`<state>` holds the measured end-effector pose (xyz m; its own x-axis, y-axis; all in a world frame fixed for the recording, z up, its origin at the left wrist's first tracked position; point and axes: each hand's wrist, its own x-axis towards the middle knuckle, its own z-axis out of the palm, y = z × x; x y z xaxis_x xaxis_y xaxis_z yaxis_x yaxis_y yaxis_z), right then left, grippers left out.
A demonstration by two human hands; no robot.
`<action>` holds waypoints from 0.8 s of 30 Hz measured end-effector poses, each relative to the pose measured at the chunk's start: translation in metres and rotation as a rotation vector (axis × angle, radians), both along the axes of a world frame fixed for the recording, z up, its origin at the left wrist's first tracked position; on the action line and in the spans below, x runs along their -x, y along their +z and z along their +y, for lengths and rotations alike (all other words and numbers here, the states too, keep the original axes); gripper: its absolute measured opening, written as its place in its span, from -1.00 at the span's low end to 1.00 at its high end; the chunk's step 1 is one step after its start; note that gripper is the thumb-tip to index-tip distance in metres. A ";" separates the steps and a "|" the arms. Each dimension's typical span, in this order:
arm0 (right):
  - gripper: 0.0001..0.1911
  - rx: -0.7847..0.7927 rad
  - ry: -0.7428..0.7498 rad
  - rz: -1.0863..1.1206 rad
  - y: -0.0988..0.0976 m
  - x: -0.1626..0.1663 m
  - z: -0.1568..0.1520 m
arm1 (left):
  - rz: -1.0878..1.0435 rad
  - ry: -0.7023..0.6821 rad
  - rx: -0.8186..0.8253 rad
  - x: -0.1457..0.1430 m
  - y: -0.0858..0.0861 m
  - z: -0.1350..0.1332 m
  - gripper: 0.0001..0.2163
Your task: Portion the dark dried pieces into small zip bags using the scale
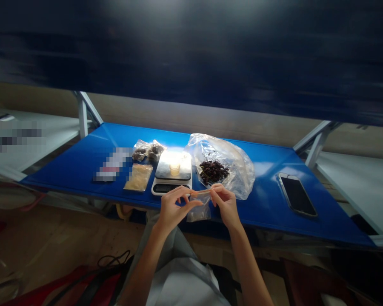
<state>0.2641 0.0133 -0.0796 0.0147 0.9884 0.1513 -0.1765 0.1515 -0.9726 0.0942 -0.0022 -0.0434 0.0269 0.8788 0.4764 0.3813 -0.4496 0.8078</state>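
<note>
A small clear zip bag (199, 212) hangs between my two hands at the table's front edge. My left hand (176, 207) pinches the left end of its top edge. The right end is pinched in the fingers of my right hand (224, 203). Just beyond my hands stands a white kitchen scale (159, 172) with a small cup (174, 169) on its plate. To the right of the scale lies a large clear plastic bag (242, 174), spread open, with a heap of dark brown dried pieces (213, 172) in it.
Left of the scale lie a small bag of yellowish contents (138, 178) and clear bags of dark pieces (147, 151). A blurred-out pale item (113, 165) is further left. A phone (296, 194) rests on the right of the blue table (261, 221). A dark panel (191, 55) overhangs the back.
</note>
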 end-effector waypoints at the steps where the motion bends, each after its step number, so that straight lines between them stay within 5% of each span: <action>1: -0.70 -0.002 0.012 0.001 0.000 -0.001 0.000 | -0.005 0.004 0.012 -0.001 0.001 -0.001 -0.79; 24: -0.78 -0.042 0.102 -0.002 -0.002 -0.005 -0.003 | -0.061 -0.016 -0.085 -0.014 -0.002 -0.002 -0.84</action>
